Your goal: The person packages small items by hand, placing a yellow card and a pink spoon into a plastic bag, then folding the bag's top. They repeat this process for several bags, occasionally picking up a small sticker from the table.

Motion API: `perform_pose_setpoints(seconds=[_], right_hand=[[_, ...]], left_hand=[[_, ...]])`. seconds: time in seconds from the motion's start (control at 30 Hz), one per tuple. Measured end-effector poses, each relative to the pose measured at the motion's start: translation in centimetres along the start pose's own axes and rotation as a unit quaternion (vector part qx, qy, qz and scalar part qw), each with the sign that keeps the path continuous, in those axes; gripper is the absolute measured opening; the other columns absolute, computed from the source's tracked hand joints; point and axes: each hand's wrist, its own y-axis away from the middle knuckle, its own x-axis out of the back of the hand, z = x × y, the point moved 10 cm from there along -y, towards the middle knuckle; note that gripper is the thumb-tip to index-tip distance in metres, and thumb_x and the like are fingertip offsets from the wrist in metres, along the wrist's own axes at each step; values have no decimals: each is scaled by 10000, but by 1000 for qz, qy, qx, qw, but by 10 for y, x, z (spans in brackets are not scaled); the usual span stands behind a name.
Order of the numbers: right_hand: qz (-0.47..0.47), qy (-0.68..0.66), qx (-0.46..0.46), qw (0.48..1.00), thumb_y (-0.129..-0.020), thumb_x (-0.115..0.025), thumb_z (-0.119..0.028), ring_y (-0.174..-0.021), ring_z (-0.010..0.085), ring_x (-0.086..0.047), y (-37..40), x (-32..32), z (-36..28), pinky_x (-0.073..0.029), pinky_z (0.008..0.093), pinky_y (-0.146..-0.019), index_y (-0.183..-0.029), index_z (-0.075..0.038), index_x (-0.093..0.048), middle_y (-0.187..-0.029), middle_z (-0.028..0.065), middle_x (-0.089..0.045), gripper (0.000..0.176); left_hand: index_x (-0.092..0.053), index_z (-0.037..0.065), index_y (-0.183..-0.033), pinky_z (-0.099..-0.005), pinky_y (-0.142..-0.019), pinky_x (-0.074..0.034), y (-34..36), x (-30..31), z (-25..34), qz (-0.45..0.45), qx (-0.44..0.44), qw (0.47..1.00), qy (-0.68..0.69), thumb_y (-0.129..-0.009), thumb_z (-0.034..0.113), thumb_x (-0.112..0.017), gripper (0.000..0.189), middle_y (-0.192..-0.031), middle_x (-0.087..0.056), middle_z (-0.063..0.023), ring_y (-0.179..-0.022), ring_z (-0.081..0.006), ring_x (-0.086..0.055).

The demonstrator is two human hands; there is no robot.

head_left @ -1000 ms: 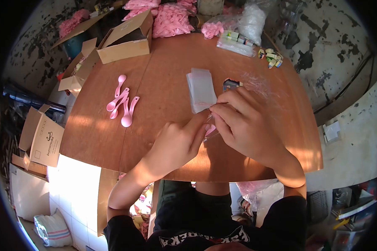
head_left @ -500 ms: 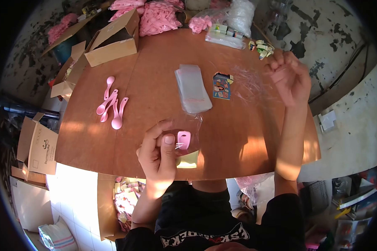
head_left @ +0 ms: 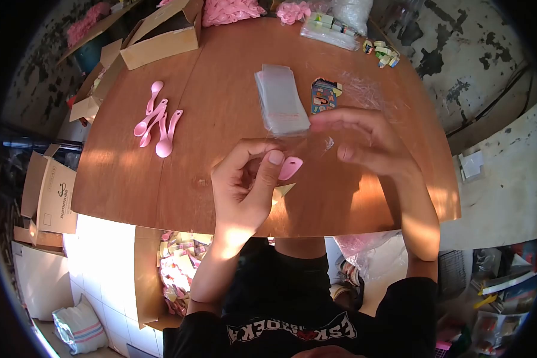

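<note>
My left hand [head_left: 247, 185] is closed on a clear plastic bag near the table's front edge. Inside or against the bag is a pink plastic piece [head_left: 290, 168], with a pale yellow card [head_left: 282, 192] just below it. My right hand [head_left: 370, 140] has its fingers apart, right of the bag, with nothing visible held. Beyond my hands lies a stack of clear bags [head_left: 281, 98], beside a blue printed card [head_left: 325, 95]. Several pink spoons [head_left: 164, 143] rest on the left of the table.
The wooden table [head_left: 215, 77] bears an open cardboard box [head_left: 164, 48] at the back left, pink items [head_left: 232, 11] at the back and small boxes [head_left: 385, 55] at the back right. A carton of wrapped packets [head_left: 182, 262] stands below the front edge.
My right hand has come down and left from the back right towards the bag. The pink piece in the bag has tilted. The view has shifted, so the table items appear higher.
</note>
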Motion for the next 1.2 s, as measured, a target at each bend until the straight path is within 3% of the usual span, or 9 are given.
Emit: perform_pose_setpoints(seconds=[0.1, 0.23, 0.27, 0.3, 0.33, 0.53, 0.77, 0.9, 1.2], right_hand=[[83, -1, -19, 996, -894, -660, -127, -998, 154, -616, -2, -29, -27, -489, 282, -864, -1112, 16, -623, -1060, 108, -652, 264], [88, 67, 21, 994, -895, -650, -106, -894, 151, -630, -14, -22, -59, -498, 283, -820, -1063, 36, -623, -1034, 122, -650, 221], [152, 38, 76, 985, -892, -649, -89, -843, 140, -623, -13, -6, -80, -495, 277, -794, -1022, 39, -634, -987, 111, -653, 183], [217, 9, 129, 967, -889, -648, -73, -792, 129, -616, -7, 9, -94, -492, 271, -768, -981, 42, -645, -941, 101, -657, 147], [282, -31, 227, 932, -864, -664, -49, -639, 124, -658, -8, 17, -103, -523, 233, -463, -864, 58, -648, -799, 85, -649, 109], [177, 100, 109, 973, -852, -665, -47, -654, 107, -648, -30, -6, -45, -496, 238, -563, -831, 12, -682, -775, 68, -659, 65], [163, -68, 41, 983, -873, -677, -104, -765, 86, -607, -21, -19, -38, -497, 241, -671, -864, 34, -696, -788, 46, -681, 139], [184, -247, -42, 950, -882, -668, -93, -882, 119, -617, -3, -20, -26, -505, 258, -789, -1161, 17, -613, -993, 98, -660, 305], [199, -114, -145, 962, -877, -696, -133, -902, 137, -645, 43, -37, 4, -516, 260, -802, -1140, 44, -602, -967, 104, -667, 330]], left_hand=[[-590, -85, -1011, -240, -774, -548, -4, -5, 3, 3, -51, 997, 49, -953, 7, -552, 116, -965, -671, -118, -888, -131, -657], [-432, -57, -1292, -394, -1027, -410, 0, 8, 18, -9, -140, 988, 68, -924, 301, -634, 551, -1278, -512, -179, -1191, -238, -521], [-368, -11, -1349, -466, -1041, -370, -1, 12, 19, 9, -115, 993, -36, -890, 610, -526, 788, -1341, -449, -193, -1223, -294, -488], [-368, -11, -1349, -466, -1041, -370, 0, 16, 19, 11, -114, 993, -39, -890, 610, -526, 788, -1341, -449, -193, -1223, -294, -488], [-378, -9, -1344, -458, -1046, -366, 0, 21, 21, 23, -120, 991, -56, -898, 582, -535, 757, -1342, -450, -190, -1227, -294, -486], [-453, -1, -1314, -411, -1004, -404, -9, 17, 7, -24, -115, 967, -225, -728, 85, -805, 689, -1269, -520, -171, -1205, -276, -512], [-460, -11, -1313, -329, -904, -485, -9, 3, -18, -105, -22, 981, -160, -762, -6, -757, 626, -1105, -640, -154, -1059, -204, -622], [-439, -43, -1301, -307, -839, -542, 2, 6, -34, -98, 42, 990, -91, -772, -81, -729, 604, -1011, -676, -172, -971, -197, -656], [-451, -41, -1301, -298, -811, -540, 12, -3, -52, -90, 83, 992, -4, -783, -5, -760, 604, -997, -693, -157, -966, -173, -658]])
